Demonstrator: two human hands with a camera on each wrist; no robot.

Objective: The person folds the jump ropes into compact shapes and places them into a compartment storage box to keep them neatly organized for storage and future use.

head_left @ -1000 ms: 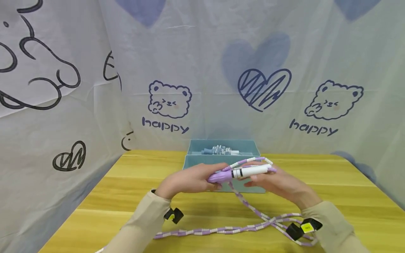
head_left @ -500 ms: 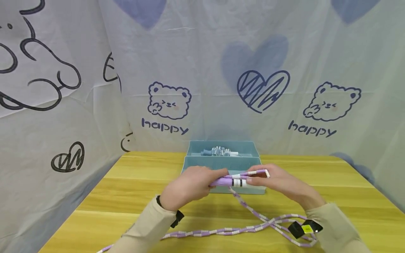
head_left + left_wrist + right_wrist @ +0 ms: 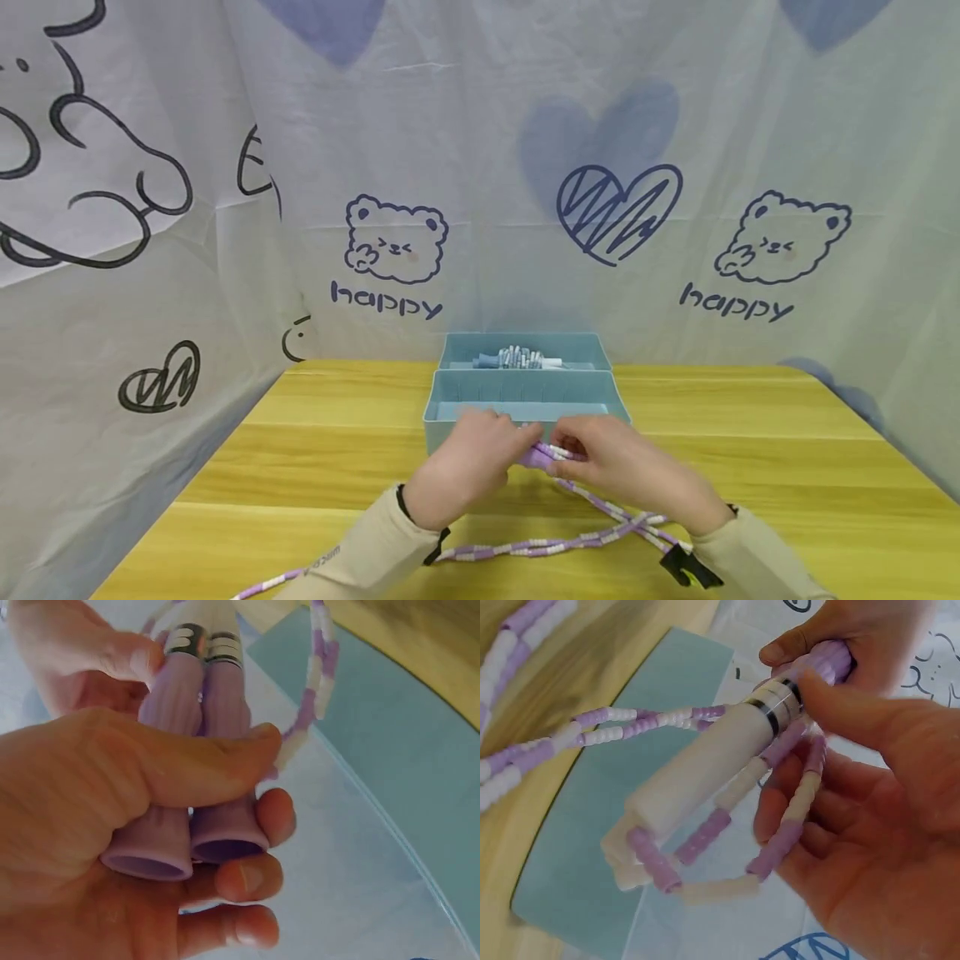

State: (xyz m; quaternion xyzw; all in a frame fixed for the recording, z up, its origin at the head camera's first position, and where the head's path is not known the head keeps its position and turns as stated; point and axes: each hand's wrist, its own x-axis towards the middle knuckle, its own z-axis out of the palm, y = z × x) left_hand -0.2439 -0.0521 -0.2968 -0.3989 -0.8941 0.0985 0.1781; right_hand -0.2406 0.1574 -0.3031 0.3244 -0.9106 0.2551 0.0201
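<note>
A purple and white beaded jump rope (image 3: 517,547) runs from between my hands down to the table. My left hand (image 3: 472,458) grips its two handles (image 3: 172,705) side by side, thumb laid across their purple grips and fingers underneath, as the left wrist view shows. The flared grip ends point back toward that wrist. My right hand (image 3: 633,471) is at the handles' banded middle, thumb against them, with its fingers curled behind a loop of beaded cord (image 3: 784,844). That loop hangs beside the white handle ends (image 3: 705,772) in the right wrist view.
Just beyond my hands stands a light blue two-compartment box (image 3: 442,433). Its back compartment holds a bundled blue and white beaded jump rope (image 3: 517,359). More purple and white cord lies across the wooden table (image 3: 300,467). A printed cloth (image 3: 510,275) hangs behind.
Both hands have come lower and closer together, in front of the box. The handles turned from lying crosswise to pointing away, and the right hand moved from their white ends toward the grips.
</note>
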